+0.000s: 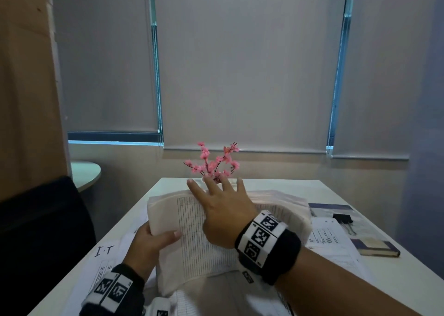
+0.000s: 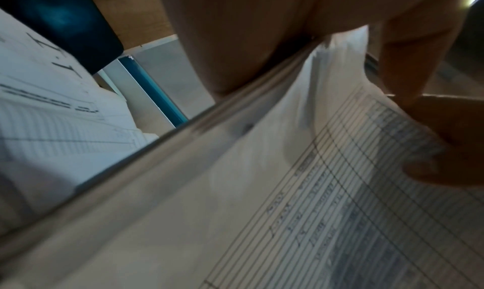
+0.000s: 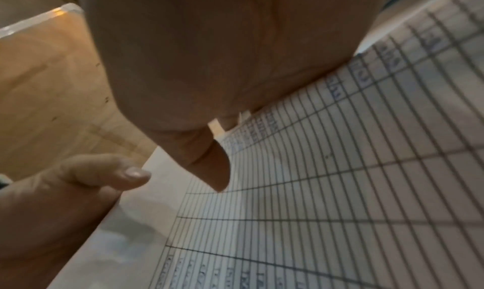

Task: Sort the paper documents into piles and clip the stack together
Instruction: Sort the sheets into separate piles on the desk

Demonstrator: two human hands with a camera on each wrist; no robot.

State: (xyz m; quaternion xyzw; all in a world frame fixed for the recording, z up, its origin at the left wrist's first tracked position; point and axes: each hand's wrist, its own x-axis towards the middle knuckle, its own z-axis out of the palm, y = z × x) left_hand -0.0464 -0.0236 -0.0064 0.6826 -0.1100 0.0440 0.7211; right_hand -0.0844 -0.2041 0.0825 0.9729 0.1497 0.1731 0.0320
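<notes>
Paper stack [image 1: 192, 231]; handwriting only wrist-side.

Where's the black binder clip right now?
In the head view, the black binder clip lies on the table's right side, on loose papers, beside a dark book.

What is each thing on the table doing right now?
Paper stack: lifted and bent, unclipped.
Left hand: grips the stack's left edge.
Right hand: fingers spread flat on the top sheet.
Binder clip: unused, lying on papers at right.
Loose papers: flat on the table.
</notes>
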